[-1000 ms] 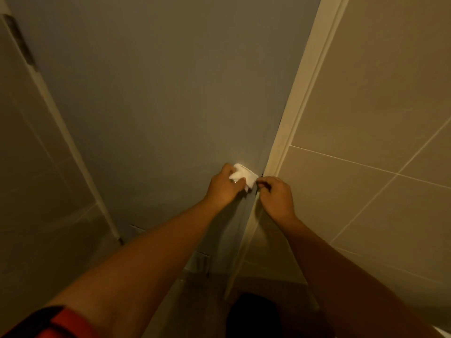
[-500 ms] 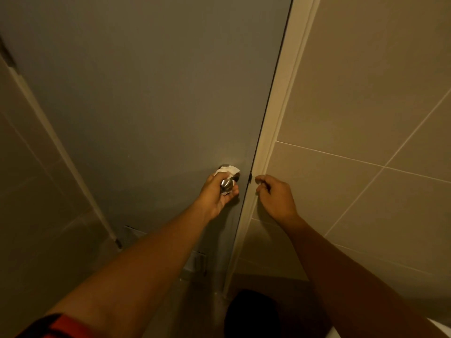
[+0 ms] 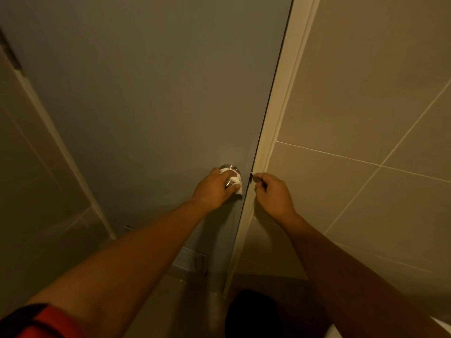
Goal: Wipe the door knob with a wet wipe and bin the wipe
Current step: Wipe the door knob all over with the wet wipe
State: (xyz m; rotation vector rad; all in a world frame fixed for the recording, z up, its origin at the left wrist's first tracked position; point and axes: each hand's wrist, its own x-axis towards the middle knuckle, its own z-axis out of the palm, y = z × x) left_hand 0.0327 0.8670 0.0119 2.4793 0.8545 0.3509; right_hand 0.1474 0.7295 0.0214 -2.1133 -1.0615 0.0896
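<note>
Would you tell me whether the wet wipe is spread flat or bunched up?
Bunched: the wet wipe is crumpled around the door knob under the left hand.

There are no words, numbers or signs to read on the gray door (image 3: pixel 146 106) or anywhere around it.

Left hand (image 3: pixel 214 189) curled in closed grip, arm extended; right hand (image 3: pixel 273 193) loosely fisted.
</note>
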